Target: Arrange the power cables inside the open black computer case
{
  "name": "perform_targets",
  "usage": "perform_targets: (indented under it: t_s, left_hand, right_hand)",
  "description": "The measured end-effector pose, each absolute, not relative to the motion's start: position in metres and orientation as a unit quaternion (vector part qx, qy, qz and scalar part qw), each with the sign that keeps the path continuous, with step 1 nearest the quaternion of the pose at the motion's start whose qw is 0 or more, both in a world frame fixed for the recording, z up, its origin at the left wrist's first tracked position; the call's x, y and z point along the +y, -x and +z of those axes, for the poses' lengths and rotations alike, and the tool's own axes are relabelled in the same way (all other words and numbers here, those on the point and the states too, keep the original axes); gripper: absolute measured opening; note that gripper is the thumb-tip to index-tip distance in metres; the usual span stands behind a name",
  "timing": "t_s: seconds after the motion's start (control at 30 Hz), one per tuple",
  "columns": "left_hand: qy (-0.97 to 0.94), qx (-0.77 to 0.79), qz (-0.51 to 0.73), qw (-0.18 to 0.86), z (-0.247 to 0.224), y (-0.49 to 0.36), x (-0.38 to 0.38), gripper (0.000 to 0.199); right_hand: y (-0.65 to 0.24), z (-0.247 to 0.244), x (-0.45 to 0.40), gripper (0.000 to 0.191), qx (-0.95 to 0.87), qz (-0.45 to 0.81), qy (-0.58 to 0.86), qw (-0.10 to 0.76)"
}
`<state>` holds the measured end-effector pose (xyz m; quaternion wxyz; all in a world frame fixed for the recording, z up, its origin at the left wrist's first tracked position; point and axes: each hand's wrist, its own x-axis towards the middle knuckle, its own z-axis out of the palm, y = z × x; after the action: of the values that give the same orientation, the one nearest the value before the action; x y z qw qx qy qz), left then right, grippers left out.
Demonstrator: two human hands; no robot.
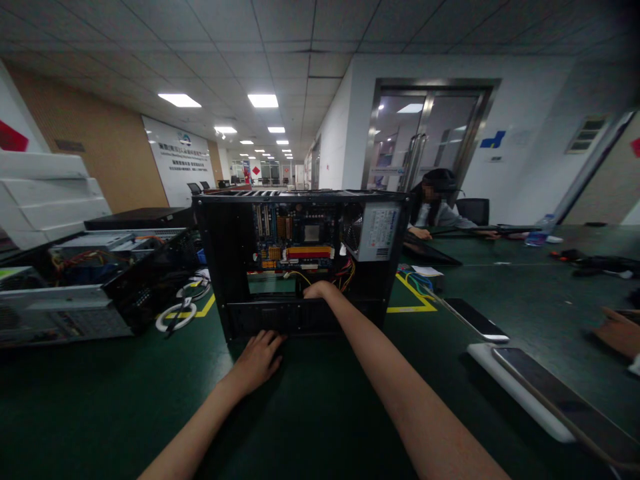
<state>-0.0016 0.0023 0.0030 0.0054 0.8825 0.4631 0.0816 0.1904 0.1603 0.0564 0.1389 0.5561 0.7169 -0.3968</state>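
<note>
two hands (259,358) at edges of case (273,315)

At left, an opened computer case (85,287) lies near a coiled white cable (194,312) — white boxes (47,193) behind. At right: a dark phone (475,319) (white slab (517,392) near its end), a bottle (538,232), a person (445,215).

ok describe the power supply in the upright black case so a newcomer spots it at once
Find the black computer case standing open at the middle of the green table. Look into its upper right part, right of the circuit board. The power supply is the silvery box there, set apart from that slotted board by its printed label and the round dark fan on its left.
</note>
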Motion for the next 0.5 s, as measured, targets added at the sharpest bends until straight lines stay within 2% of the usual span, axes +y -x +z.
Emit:
perform_targets:
  t_s: [0.3,0.5]
  left_hand:
    - [-0.879,0.47,0.08,0.015,0.006,0.001,0.001,0.041]
    - [-0.879,0.469,0.078,0.011,0.002,0.002,0.003,0.041]
  right_hand:
    - [-0.189,0.06,0.153,0.028,0.778,-0.273,-0.549,0.137]
    - [-0.188,0.065,0.147,0.024,0.8,-0.238,-0.549,0.035]
